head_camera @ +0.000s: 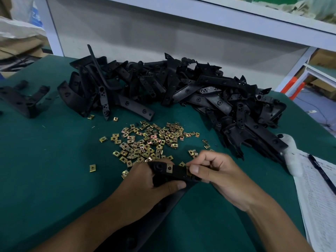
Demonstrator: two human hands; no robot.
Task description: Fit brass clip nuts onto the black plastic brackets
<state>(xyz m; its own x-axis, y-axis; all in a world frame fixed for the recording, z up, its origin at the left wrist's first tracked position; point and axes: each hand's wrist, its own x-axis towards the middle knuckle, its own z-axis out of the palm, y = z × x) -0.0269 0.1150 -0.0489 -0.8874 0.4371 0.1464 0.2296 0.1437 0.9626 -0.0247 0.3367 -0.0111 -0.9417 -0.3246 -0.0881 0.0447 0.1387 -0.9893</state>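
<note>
My left hand (145,184) grips a black plastic bracket (177,172) near the front of the green table. One brass clip nut (169,168) sits on the bracket's upper edge. My right hand (214,171) pinches a second brass clip nut (188,170) against the bracket's right end, thumb on top. A loose spread of brass clip nuts (145,140) lies just beyond my hands. A big pile of black brackets (172,88) stretches across the back and right of the table.
A separate black bracket (23,99) lies at the far left. Printed paper sheets (320,197) with a black pen (321,171) rest at the right edge, beside a white cloth (291,157). A white shelf frame (200,17) rises behind the green mat (45,160).
</note>
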